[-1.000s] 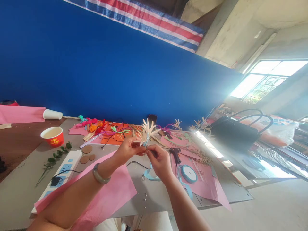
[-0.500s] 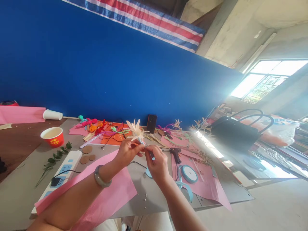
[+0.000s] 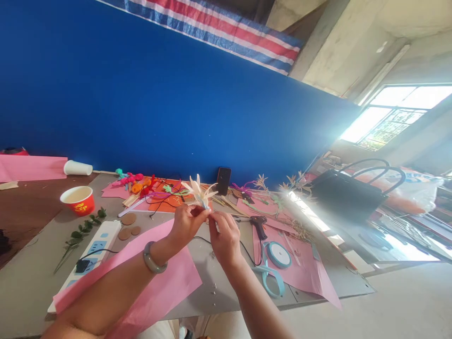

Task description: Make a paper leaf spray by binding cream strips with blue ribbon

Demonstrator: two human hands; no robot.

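Note:
A cream flower (image 3: pixel 199 190) with pointed petals stands upright above my fingertips, light blue at its base. My left hand (image 3: pixel 187 223) pinches the base of this flower from the left. Close against it, my right hand (image 3: pixel 225 233) has its fingers closed at the same spot; what it grips is too small to make out. A roll of light blue ribbon (image 3: pixel 278 254) lies to the right on pink paper (image 3: pixel 307 278), with a loose loop in front. Behind the roll rests a black glue gun (image 3: pixel 259 227).
At the left are a red paper cup (image 3: pixel 82 207), a green leafy sprig (image 3: pixel 79 234) and a white power strip (image 3: pixel 95 252). A dark phone (image 3: pixel 223 181) leans against the blue panel (image 3: pixel 176 103). A black bag (image 3: pixel 348 193) stands at the right.
My right hand has moved slightly up and left, closer to my left fingertips. The flower has tilted and shifted a little. The loose ribbon loop beside the roll has changed shape.

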